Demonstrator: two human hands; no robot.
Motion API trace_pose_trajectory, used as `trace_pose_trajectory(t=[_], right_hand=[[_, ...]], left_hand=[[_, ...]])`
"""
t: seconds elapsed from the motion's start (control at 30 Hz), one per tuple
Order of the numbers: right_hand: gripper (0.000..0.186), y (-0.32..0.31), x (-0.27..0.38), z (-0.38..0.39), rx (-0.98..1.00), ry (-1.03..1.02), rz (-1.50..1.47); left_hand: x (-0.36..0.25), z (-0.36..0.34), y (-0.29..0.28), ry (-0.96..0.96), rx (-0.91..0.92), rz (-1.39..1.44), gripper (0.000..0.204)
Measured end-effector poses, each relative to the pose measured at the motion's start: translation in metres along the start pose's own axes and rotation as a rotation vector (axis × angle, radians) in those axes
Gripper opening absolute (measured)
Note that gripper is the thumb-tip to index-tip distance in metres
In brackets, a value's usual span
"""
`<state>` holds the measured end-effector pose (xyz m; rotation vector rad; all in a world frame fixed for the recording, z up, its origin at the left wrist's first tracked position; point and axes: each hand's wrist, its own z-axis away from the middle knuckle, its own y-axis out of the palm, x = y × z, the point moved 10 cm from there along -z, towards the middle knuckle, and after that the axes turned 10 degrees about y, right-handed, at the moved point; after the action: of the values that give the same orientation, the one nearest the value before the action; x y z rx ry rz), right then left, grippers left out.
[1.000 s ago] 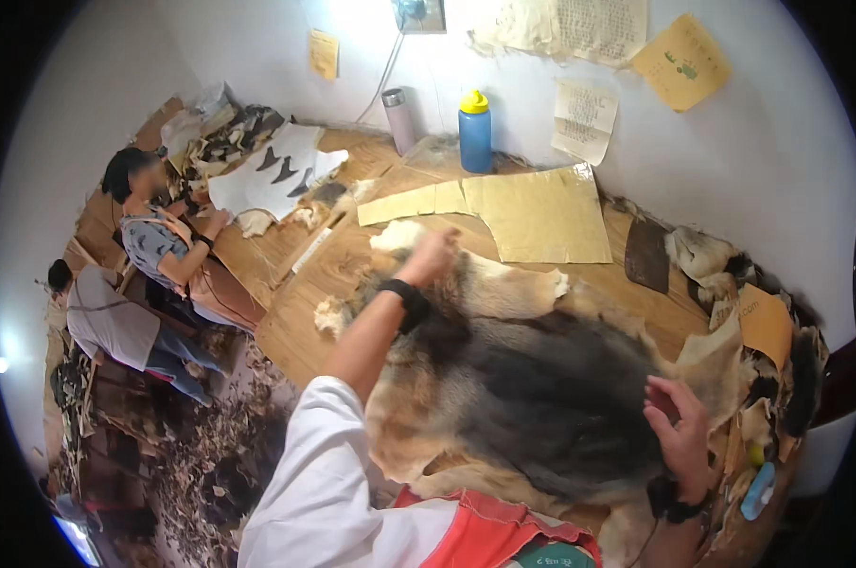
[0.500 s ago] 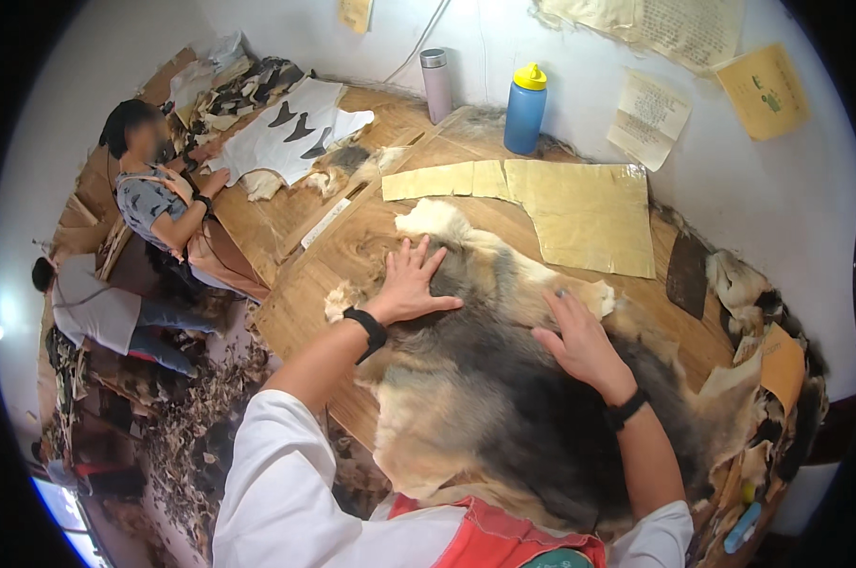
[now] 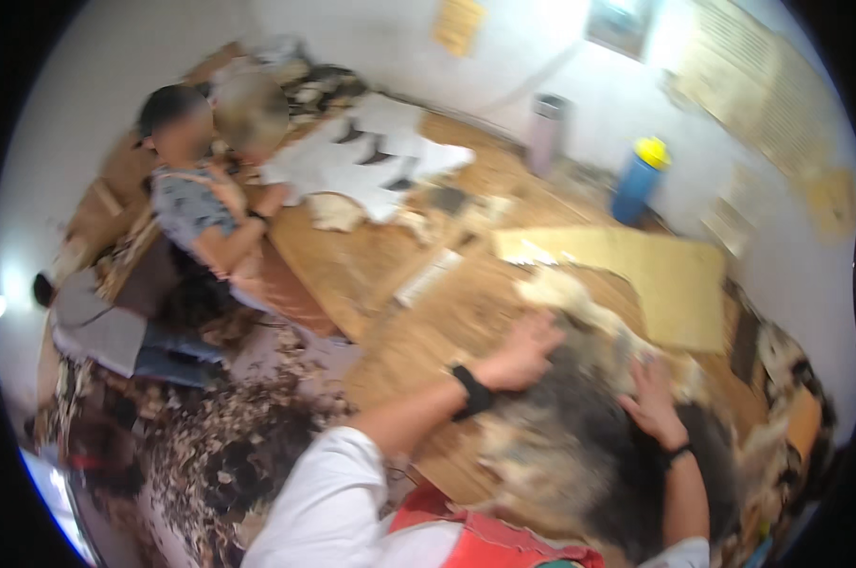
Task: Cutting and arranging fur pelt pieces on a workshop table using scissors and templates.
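A large pelt (image 3: 626, 464), cream and tan shading to dark grey and black, lies on the wooden worktable (image 3: 409, 360); the picture is blurred. My left hand (image 3: 532, 346) rests on its upper left part with fingers spread. My right hand (image 3: 650, 398) lies on the fur further right, also with fingers apart. Neither seems to grip anything. A yellow card cut-out (image 3: 674, 289) lies just beyond the pelt.
Two co-workers (image 3: 201, 227) (image 3: 97, 317) are at the left, one at the table beside a white sheet with dark shapes (image 3: 324, 161), one bending low. A pink flask (image 3: 544, 134) and blue bottle (image 3: 636, 189) stand by the wall. Scraps (image 3: 210, 445) litter the floor.
My right hand came in from the lower right onto the pelt beside my left, which spread out flat. The view has since swung left, so the scene sits further right.
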<state>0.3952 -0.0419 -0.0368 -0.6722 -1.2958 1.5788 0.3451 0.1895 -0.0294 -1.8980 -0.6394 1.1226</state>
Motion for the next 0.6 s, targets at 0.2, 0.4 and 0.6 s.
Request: trace_pose_trajectory(t=[0.2, 0.4, 0.6], right_hand=[[0.041, -0.041, -0.049, -0.030, -0.049, 0.194, -0.517], [0.064, -0.020, -0.060, -0.047, -0.145, 0.210, 0.017], [0.065, -0.017, -0.043, -0.045, -0.031, 0.172, 0.046]], left_hand=[[-0.073, -0.009, -0.005, 0.013, 0.153, -0.151, 0.064], [-0.197, -0.027, -0.039, 0.481, 0.142, 0.771, 0.028], [-0.254, -0.004, -0.149, 0.961, 0.049, 0.999, 0.024]])
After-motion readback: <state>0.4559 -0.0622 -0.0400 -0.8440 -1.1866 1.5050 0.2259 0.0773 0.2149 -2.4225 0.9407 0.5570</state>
